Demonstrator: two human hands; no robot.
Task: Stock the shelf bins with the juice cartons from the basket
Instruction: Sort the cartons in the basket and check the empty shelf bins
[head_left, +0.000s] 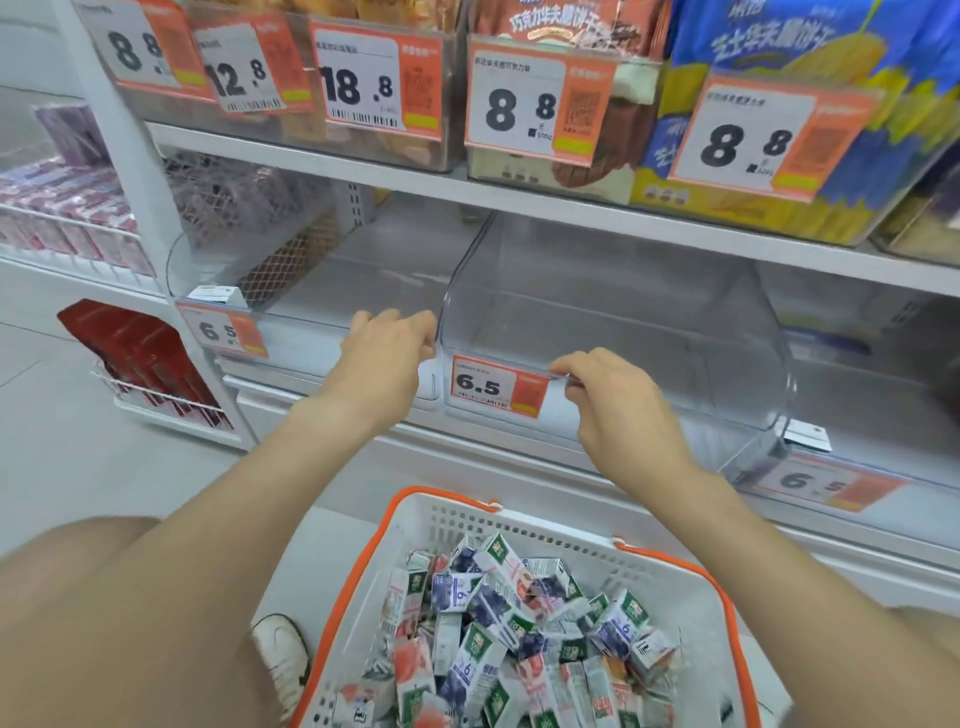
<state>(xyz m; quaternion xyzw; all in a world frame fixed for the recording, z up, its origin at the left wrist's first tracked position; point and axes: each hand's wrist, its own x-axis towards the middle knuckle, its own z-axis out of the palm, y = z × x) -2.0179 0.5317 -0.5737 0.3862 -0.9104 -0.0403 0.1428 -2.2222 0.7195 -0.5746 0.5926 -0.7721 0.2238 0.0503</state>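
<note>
On bin (675, 332) rim, left hand (387, 353), right hand (618, 410), palm-down.

White shelving (571, 210), pale floor (57, 447)

at six o'clock the basket (358, 566) is white with an orange rim; the juice cartons (498, 623) in it are white, patched green, blue-purple and red-pink. at twelve the bin (623, 312) is clear, its price tag (493, 387) white and orange with black digits. the boxes (140, 353) at nine are red; the bag (769, 36) at two is blue and yellow.
</note>
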